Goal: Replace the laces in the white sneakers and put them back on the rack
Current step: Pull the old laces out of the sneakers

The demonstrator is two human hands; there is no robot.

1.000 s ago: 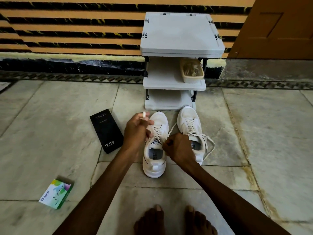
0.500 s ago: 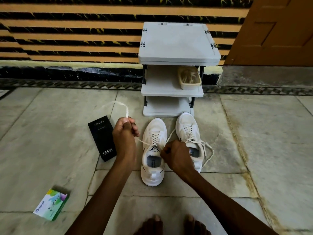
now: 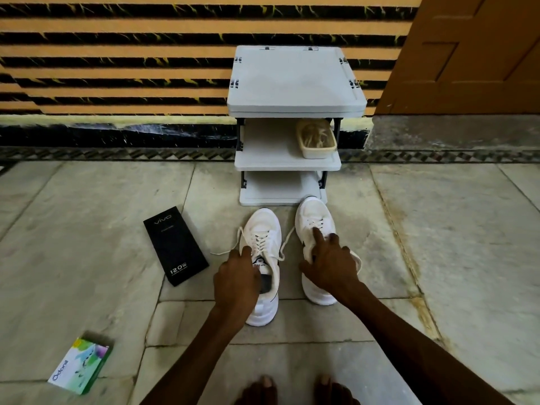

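Both hands have come down onto the sneakers. The left hand (image 3: 236, 276) has let go of the lace end it held up to the left, and the right hand (image 3: 330, 263) has crossed from the left sneaker (image 3: 263, 223) to the right sneaker (image 3: 311, 210).

The left hand lies over the left sneaker's collar with one finger reaching to the lacing; whether the other fingers grip the shoe cannot be told. The right hand is spread wide, its straight forefinger pressing on the right sneaker's lacing.

The lace (image 3: 226, 252) lies slack on the floor (image 3: 438, 258) just left of the left sneaker, and its other end trails between the two shoes.

Both sneakers stand side by side on the floor, toes toward the rack (image 3: 295, 83). The right one's toe reaches the front edge of the bottom shelf. A tray (image 3: 318, 152) of laces sits at the right end of the middle shelf.

A black box (image 3: 175, 244) lies left of the sneakers. A green box (image 3: 80, 365) lies near the lower left corner, and bare feet (image 3: 260, 390) show at the bottom edge.
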